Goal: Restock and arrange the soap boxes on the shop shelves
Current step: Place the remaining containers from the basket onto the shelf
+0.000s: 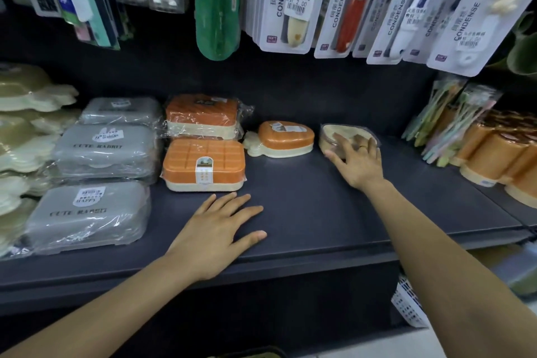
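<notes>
Shelf: dark shop shelf [305,212], with a big bare patch in the middle and at the front edge.
Left side of shelf: grey soap boxes [106,151] in a row from back to front, wrapped in clear plastic.
Next to them: two orange soap boxes [203,164], one near the back and one in front of it.
Middle back: a carrot-shaped soap box [286,138], standing alone near the back edge.
Right of that: a pale soap box [338,134] in clear wrap, also near the back edge, apart from the carrot one.
Your right hand [359,158]: it lies over the pale box, fingers [340,141] spread and bent onto it. It looks like you are starting to hold it.
Your left hand [216,227]: flat on the bare shelf near the front edge, fingers straight and loose, holding nothing.
Step now: I think you are taking the pale box so you can move it into line.
Next move: get a firm hold on both sides, because the wrap may be slippery. Then slide or lift it toward the carrot box, so the boxes sit in a neat row.
Watch out: do not bump the cups [494,160] at the right end of the shelf.
</notes>
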